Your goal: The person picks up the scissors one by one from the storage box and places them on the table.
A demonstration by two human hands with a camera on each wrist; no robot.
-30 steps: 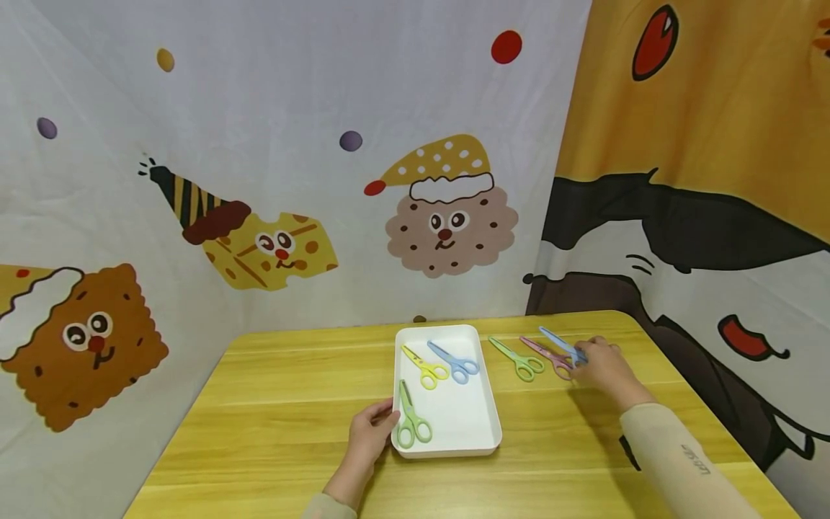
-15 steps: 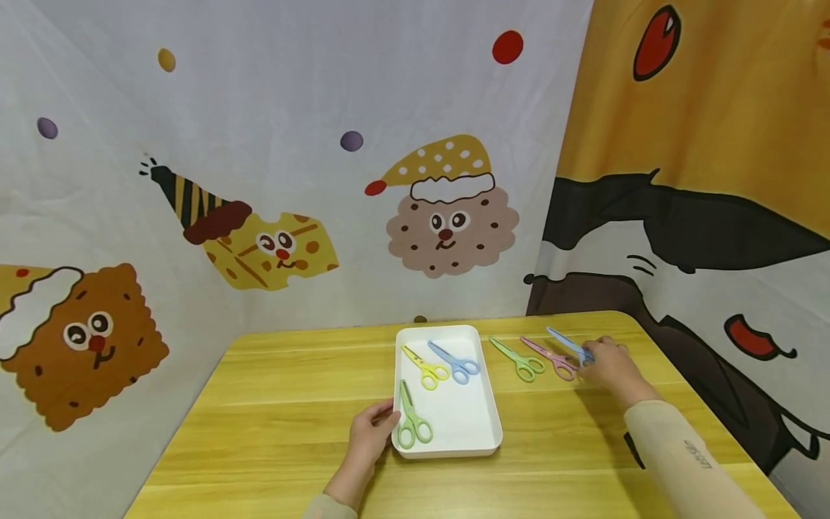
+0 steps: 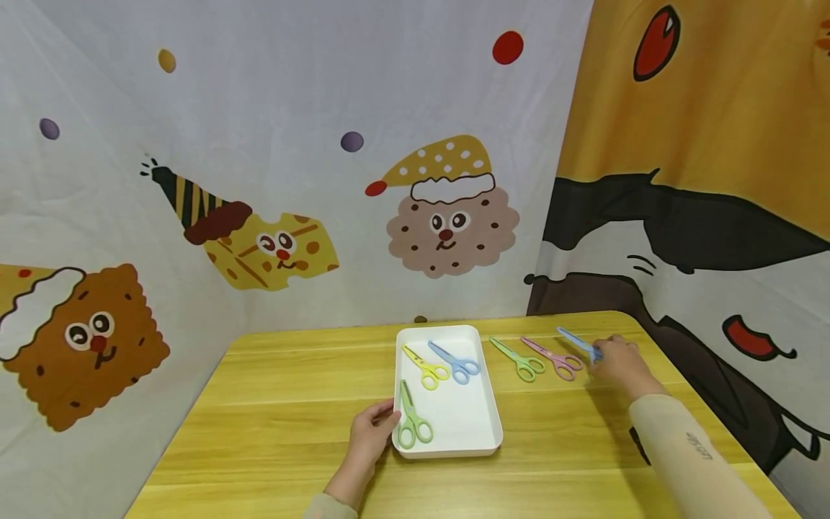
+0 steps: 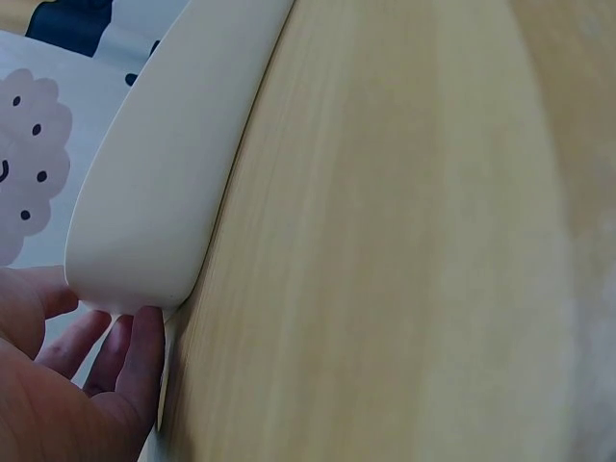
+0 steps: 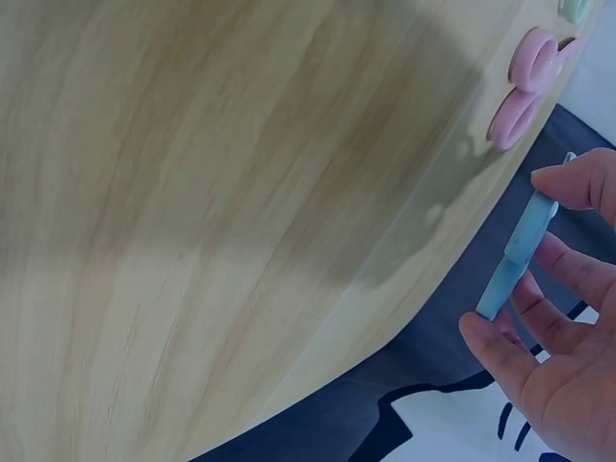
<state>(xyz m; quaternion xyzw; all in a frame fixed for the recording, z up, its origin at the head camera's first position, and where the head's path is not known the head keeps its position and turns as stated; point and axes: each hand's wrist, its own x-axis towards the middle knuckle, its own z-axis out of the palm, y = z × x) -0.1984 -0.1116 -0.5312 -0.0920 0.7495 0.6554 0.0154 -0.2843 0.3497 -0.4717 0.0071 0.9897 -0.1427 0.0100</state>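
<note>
My right hand [image 3: 619,362] grips a pair of blue scissors [image 3: 577,341] by the handles, the blades pointing to the far left. In the right wrist view the blue handles [image 5: 517,252] sit edge-on between thumb and fingers. To their left lie pink scissors [image 3: 551,357] and green scissors [image 3: 516,358] on the table. My left hand [image 3: 369,436] holds the near left edge of a white tray [image 3: 476,440]. The left wrist view shows thumb and fingertips [image 4: 146,322] at the tray's end. Inside the tray are yellow scissors [image 3: 426,366], light blue scissors [image 3: 456,362] and green-handled scissors [image 3: 412,414].
The wooden table [image 3: 292,404] runs back to a white curtain [image 3: 298,94] with cartoon food prints. On the right, a yellow and black printed curtain [image 3: 700,144] hangs along the table's edge.
My right hand has shifted right with the blue scissors, away from the pink pair, whose handles now show fully. The left hand and the tray have stayed in place.
</note>
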